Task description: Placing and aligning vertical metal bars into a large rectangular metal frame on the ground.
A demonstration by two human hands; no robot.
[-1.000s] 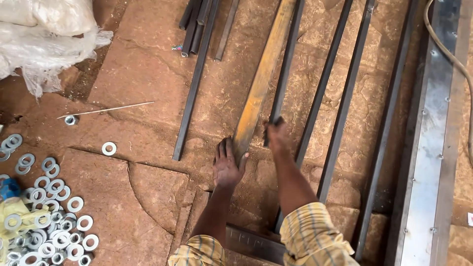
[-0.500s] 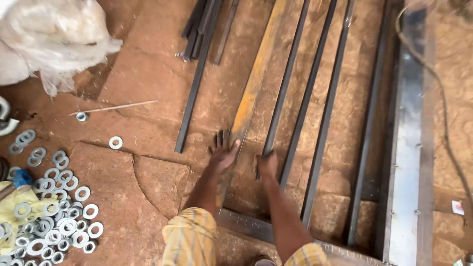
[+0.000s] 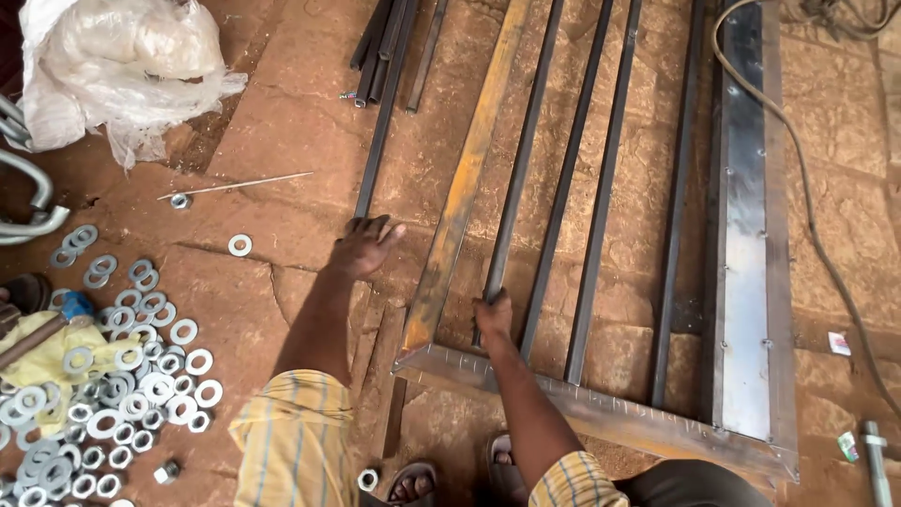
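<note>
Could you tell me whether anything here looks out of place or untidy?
Yes: the washers lie spilled in a loose heap on the floor at left, with strays like one washer apart. The metal bars lie orderly, roughly parallel.

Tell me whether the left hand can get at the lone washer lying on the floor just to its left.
Probably yes. The left hand rests at the end of a dark steel bar, and the lone washer lies on bare stone floor beside it, with nothing lying between them. A short sideways reach should do.
</note>
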